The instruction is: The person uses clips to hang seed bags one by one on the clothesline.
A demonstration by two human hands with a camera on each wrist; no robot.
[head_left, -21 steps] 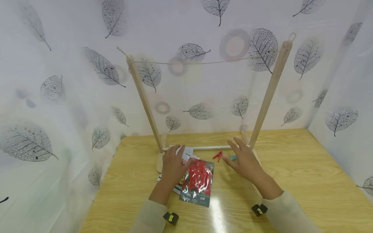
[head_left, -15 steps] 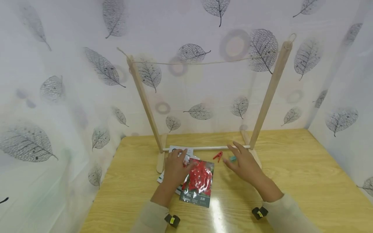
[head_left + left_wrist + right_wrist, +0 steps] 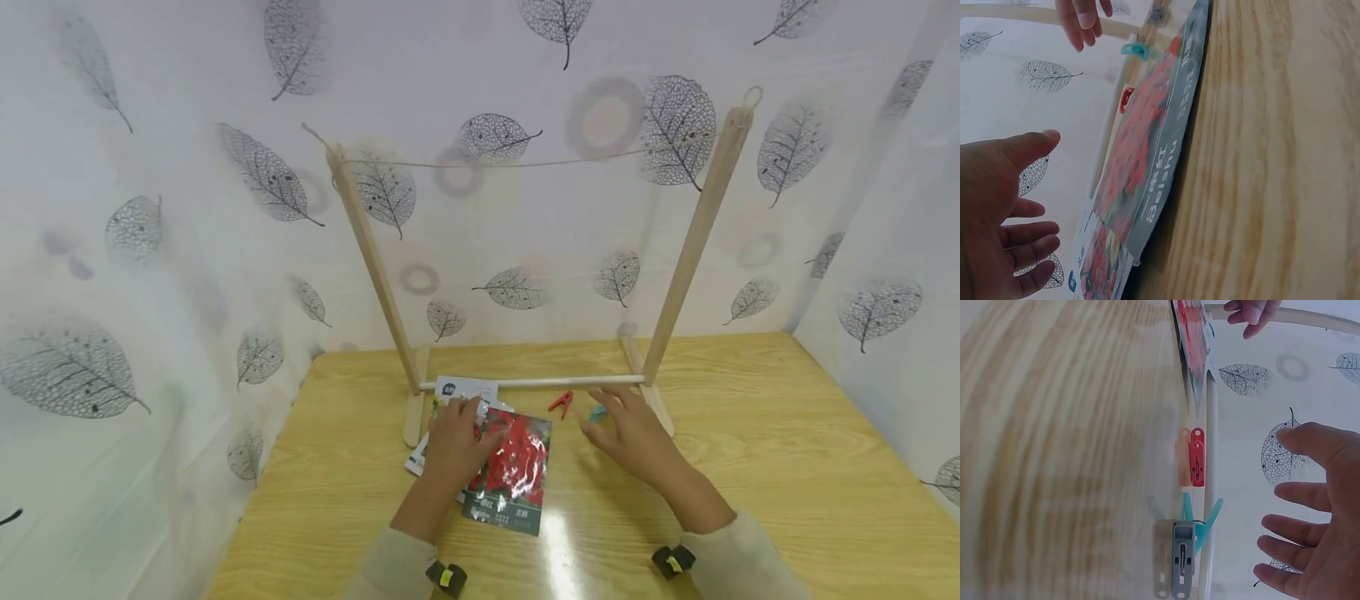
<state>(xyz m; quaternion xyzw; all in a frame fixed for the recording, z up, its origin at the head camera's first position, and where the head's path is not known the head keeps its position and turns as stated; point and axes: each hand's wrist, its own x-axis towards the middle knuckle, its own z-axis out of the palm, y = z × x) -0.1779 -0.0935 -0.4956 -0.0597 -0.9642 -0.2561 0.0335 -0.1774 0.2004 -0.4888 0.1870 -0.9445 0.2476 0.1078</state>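
Note:
Over a small pile of seed packets hovers my left hand (image 3: 456, 442), its fingers spread and relaxed and holding nothing. The top packet (image 3: 512, 475) has a red flower picture and a dark lower band with lettering. Paler packets (image 3: 467, 387) lie partly under it and the hand. My right hand (image 3: 637, 437) is raised above the clothes pegs, fingers apart, nothing in them. Near its fingertips are a red peg (image 3: 561, 404) and a teal peg (image 3: 597, 412). The right wrist view also has a grey peg (image 3: 1183, 559) beside the teal one; the hand hides it in the head view.
A wooden stand rises behind the packets, with a left post (image 3: 371, 258), a right post (image 3: 693, 246) and a string (image 3: 525, 164) tied between them. A white rod (image 3: 570, 382) joins the bases. Leaf-patterned sheeting (image 3: 517, 225) encloses the wooden table (image 3: 765, 433).
My left hand has shifted slightly right and towards me, uncovering more of the pale packet. My right hand has drawn slightly towards me. Packets and pegs have stayed put.

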